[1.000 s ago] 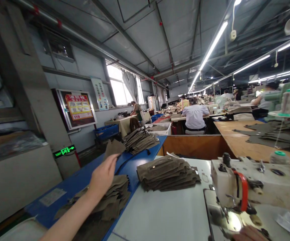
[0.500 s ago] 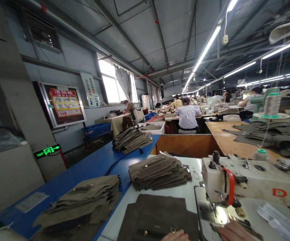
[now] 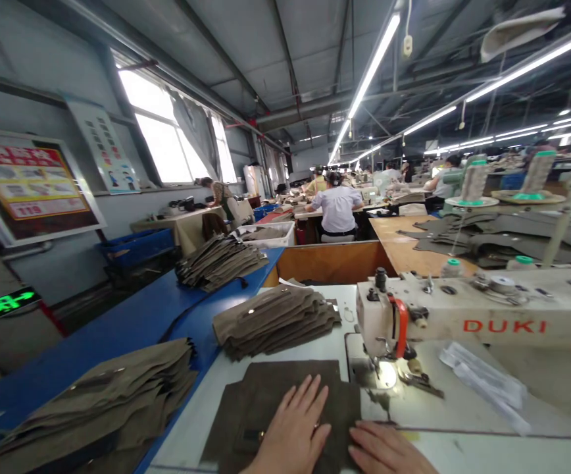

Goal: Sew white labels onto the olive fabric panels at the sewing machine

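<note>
Lying in white bin (image 3: 289,234): cloth (image 3: 266,233) | left hand (image 3: 293,424): on brown panel (image 3: 293,376)

Sewing workshop. Sewing machine (image 3: 443,309) is standing on a pale table (image 3: 194,422), thread cones (image 3: 475,183) rising behind it, cloth (image 3: 260,392) lying alongside. Stacks of cut pieces (image 3: 221,263) are lying on a blue table (image 3: 132,326). Co-worker (image 3: 335,209) is sitting ahead; rows of tube lights (image 3: 375,66) are running under roof beams (image 3: 222,58).

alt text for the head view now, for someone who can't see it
A left hand lies flat on a dark cloth piece, the right hand at its right edge, beside a white sewing machine. Cloth stacks lie on the white table and a blue table, with other people beyond.
</note>
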A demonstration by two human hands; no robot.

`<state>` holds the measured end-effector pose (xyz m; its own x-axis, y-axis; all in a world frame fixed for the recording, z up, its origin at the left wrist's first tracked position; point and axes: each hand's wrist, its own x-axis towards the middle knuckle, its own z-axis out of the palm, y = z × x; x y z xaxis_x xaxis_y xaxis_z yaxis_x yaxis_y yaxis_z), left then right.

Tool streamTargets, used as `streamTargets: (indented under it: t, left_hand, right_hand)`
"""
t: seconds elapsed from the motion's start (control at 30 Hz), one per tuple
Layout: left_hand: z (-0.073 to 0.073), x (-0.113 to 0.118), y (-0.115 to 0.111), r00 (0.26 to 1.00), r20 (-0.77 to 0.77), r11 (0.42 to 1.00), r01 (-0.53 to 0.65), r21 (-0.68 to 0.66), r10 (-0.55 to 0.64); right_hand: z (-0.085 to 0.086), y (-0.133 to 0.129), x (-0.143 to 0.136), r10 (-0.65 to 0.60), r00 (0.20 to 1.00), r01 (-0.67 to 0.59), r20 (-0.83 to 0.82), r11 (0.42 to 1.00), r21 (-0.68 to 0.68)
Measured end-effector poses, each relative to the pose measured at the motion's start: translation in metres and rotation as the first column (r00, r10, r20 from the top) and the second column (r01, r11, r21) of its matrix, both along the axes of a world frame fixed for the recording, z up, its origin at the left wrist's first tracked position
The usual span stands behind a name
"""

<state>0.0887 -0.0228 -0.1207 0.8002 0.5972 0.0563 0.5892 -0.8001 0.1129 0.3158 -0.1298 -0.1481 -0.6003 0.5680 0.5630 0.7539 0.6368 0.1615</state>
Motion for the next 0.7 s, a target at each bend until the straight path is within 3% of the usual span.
streamTargets:
  t: [0.07,0.13,0.2,0.33,0.43,0.47,0.53,0.6,0.7]
  left_hand:
    - [-0.005,0.011,-0.003,1.0,0.002,1.0,0.002,0.019,-0.002]
    - [-0.007,0.022,-0.003,1.0,0.009,0.999,0.007,0.039,-0.007]
    - [-0.009,0.03,0.001,1.0,0.012,0.999,0.009,0.051,-0.01]
    - [-0.013,0.038,0.009,1.0,0.016,0.998,-0.003,0.06,0.002]
    - [-0.014,0.042,0.013,0.999,-0.004,0.998,-0.035,0.05,0.035]
    - [-0.013,0.044,0.014,0.999,-0.014,0.998,-0.047,0.048,0.048]
    - [-0.01,0.049,0.014,0.997,-0.03,0.997,-0.063,0.047,0.065]
    - [-0.007,0.054,0.015,0.996,-0.042,0.996,-0.071,0.048,0.073]
    - [-0.007,0.058,0.015,0.996,-0.044,0.995,-0.072,0.062,0.075]
  right_hand:
    - [0.011,-0.008,-0.006,-0.036,0.999,0.029,-0.038,0.983,-0.179]
    - [0.024,-0.017,-0.008,-0.123,0.99,0.089,-0.066,0.921,-0.38]
    - [0.036,-0.026,-0.001,-0.215,0.97,0.132,-0.116,0.861,-0.491]
    - [0.045,-0.046,0.042,-0.412,0.885,0.245,-0.219,0.81,-0.533]
    - [0.046,-0.058,0.095,-0.62,0.738,0.451,-0.266,0.746,-0.49]
    - [0.047,-0.061,0.112,-0.695,0.669,0.536,-0.263,0.697,-0.476]
    - [0.05,-0.063,0.139,-0.827,0.532,0.674,-0.18,0.542,-0.502]
    - [0.055,-0.062,0.153,-0.888,0.457,0.735,-0.049,0.408,-0.542]
    - [0.06,-0.058,0.155,-0.898,0.437,0.753,0.053,0.333,-0.568]
